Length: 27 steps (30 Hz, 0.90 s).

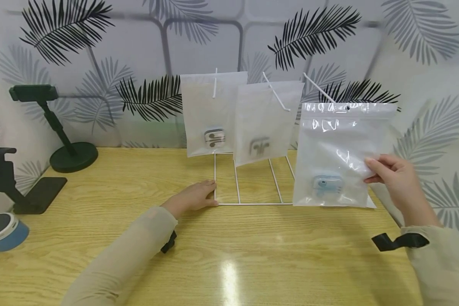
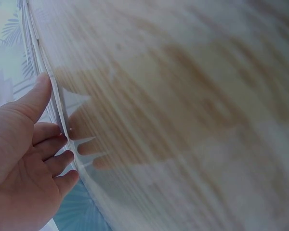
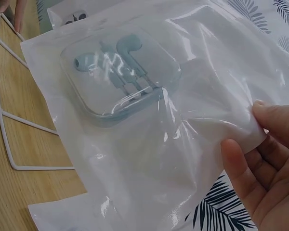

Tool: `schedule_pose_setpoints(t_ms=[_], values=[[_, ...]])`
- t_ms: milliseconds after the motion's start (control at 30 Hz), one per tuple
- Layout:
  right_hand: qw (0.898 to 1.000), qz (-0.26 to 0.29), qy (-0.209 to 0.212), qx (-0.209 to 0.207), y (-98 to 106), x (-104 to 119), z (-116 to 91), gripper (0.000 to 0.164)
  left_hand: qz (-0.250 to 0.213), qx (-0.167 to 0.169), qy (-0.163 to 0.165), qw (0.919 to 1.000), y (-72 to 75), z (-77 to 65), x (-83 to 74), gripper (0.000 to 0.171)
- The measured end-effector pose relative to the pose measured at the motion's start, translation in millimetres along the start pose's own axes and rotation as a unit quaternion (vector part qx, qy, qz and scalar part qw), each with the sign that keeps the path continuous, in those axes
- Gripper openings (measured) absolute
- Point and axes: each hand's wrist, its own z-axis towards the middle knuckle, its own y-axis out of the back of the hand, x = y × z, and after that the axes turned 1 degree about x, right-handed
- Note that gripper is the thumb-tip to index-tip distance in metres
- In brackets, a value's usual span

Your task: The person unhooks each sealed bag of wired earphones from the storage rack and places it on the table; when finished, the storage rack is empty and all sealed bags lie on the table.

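Right now, our right hand (image 1: 397,180) pinches the right edge of a glossy white bag (image 1: 329,146) between thumb and fingers, at the right side of the wire rack (image 1: 252,204); blue earphones (image 1: 327,185) show through its lower part. We cannot tell whether the bag sits on the rack's right rod. Our left hand (image 1: 193,196) touches the rack's front left corner, thumb apart from loosely bent fingers. Two frosted bags (image 1: 268,127) hang from the rack's other rods, while a dark green stand (image 1: 73,157) is left of the rack.
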Motion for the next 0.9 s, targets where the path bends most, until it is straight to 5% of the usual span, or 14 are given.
schedule_pose_setpoints(t_ms=[400,900], values=[[0.997,-0.077,-0.013,0.008,6,2,-19,0.015,-0.001,0.004,0.003,1.0,1.4,-0.4,-1.4,0.068],[0.974,-0.21,-0.079,0.021,40,-23,-51,0.015,-0.017,0.008,0.0,0.9998,-3.6,4.4,6.4,0.072]])
